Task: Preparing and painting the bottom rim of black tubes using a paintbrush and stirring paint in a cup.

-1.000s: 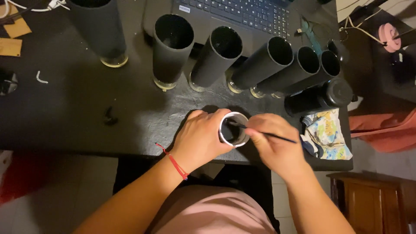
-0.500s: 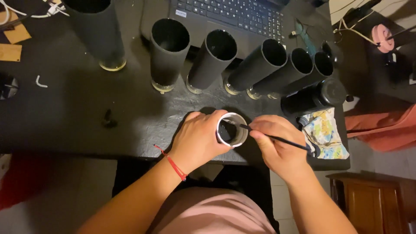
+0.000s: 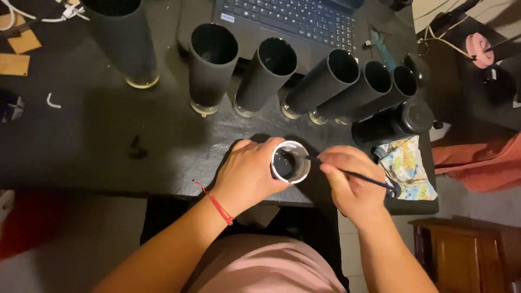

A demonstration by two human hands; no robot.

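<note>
A small tube (image 3: pixel 290 161) with a pale rim is held upright at the near edge of the dark table (image 3: pixel 97 146), its open mouth turned up toward the camera. The left hand (image 3: pixel 247 173) is wrapped around its side, fingers closed on the wall. A thin brush (image 3: pixel 353 174) is pinched in the right hand (image 3: pixel 350 182), fingers closed on the handle; its long axis lies almost level, from the right toward the left, and the tip is set just inside the mouth of the tube, at the right part of the rim. The tube thus lies directly left of the right hand, close to it. Behind, well apart, a row of tall black tubes (image 3: pixel 271 73) is stood, leaning in the view, and a laptop (image 3: pixel 293 21) is placed behind them. A patterned cloth (image 3: pixel 407 168) is seen just right of the right hand, and a dark bottle (image 3: pixel 393 122) lies above it. Nothing is placed between brush and tube.
</note>
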